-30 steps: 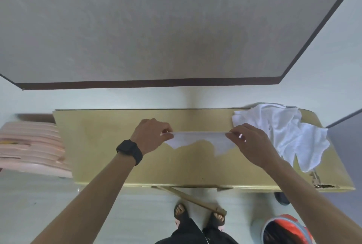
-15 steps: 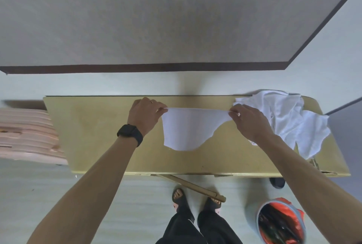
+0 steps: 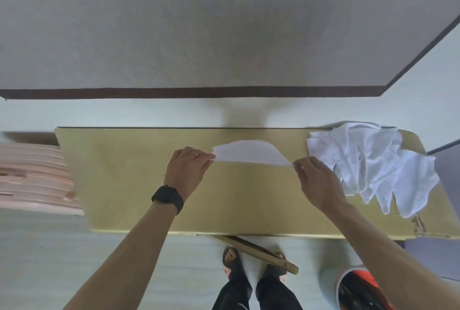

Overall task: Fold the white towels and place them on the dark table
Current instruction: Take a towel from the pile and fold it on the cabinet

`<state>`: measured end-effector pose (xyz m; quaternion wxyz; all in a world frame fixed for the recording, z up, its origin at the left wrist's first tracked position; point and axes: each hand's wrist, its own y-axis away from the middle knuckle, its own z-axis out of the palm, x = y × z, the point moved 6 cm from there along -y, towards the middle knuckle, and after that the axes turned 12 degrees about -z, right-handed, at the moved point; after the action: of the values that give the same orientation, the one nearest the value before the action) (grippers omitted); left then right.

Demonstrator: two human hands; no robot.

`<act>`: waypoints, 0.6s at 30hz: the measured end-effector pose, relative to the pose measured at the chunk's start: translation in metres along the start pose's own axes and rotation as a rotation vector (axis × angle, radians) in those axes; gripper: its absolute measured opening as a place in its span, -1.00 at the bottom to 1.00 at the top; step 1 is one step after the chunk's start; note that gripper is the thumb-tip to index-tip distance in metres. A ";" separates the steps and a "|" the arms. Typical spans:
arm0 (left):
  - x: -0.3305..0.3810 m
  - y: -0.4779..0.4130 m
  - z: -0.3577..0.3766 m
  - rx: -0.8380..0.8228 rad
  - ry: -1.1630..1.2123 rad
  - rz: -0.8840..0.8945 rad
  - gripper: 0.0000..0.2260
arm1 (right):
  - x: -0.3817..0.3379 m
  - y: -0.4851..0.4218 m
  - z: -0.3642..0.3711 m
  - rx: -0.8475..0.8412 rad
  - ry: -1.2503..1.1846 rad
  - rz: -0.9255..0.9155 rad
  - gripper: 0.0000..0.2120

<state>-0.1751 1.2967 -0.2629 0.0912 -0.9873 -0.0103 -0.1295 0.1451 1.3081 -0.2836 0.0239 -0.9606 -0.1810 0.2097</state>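
A white towel (image 3: 249, 152) is stretched between my two hands above the yellow-gold bench top (image 3: 124, 180), its free edge billowing away from me. My left hand (image 3: 188, 168) pinches its left corner and my right hand (image 3: 315, 178) pinches its right corner. A crumpled heap of white towels (image 3: 373, 163) lies at the bench's right end, hanging a little over the front edge. The large dark table (image 3: 199, 23) fills the upper part of the view, beyond a strip of pale floor.
A stack of pink plastic stools (image 3: 29, 175) stands left of the bench. A wooden stick (image 3: 254, 253) lies on the floor by my feet. An orange-rimmed bucket (image 3: 353, 287) sits at the lower right. A grey surface (image 3: 445, 168) borders the bench's right end.
The towel hung down from my hands toward me half a second ago; now its free edge has flipped away from me. Both hands kept their corners and moved slightly apart.
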 end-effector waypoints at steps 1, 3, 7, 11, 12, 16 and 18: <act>-0.003 0.010 0.011 -0.036 -0.003 -0.003 -0.86 | 0.003 0.010 0.013 -0.030 -0.010 0.021 -0.85; -0.008 0.035 0.035 -0.105 -0.002 -0.006 -0.85 | 0.006 0.034 0.040 -0.096 -0.033 0.067 -0.83; -0.017 0.090 0.074 -0.245 0.034 -0.053 -0.84 | 0.008 0.087 0.085 -0.240 -0.070 0.151 -0.82; -0.022 0.132 0.100 -0.368 0.018 -0.064 -0.83 | 0.006 0.137 0.116 -0.389 -0.107 0.251 -0.78; -0.022 0.140 0.105 -0.395 0.011 -0.055 -0.83 | 0.005 0.145 0.120 -0.428 -0.109 0.284 -0.77; -0.029 0.160 0.121 -0.497 -0.017 -0.063 -0.86 | 0.004 0.161 0.129 -0.529 -0.107 0.324 -0.75; -0.032 0.157 0.124 -0.554 0.023 -0.129 -0.89 | 0.007 0.154 0.130 -0.505 -0.130 0.330 -0.77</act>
<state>-0.1678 1.1648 -0.4164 -0.1905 -0.9704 -0.0362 -0.1439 0.1492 1.1632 -0.4235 -0.2615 -0.9372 -0.0703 0.2200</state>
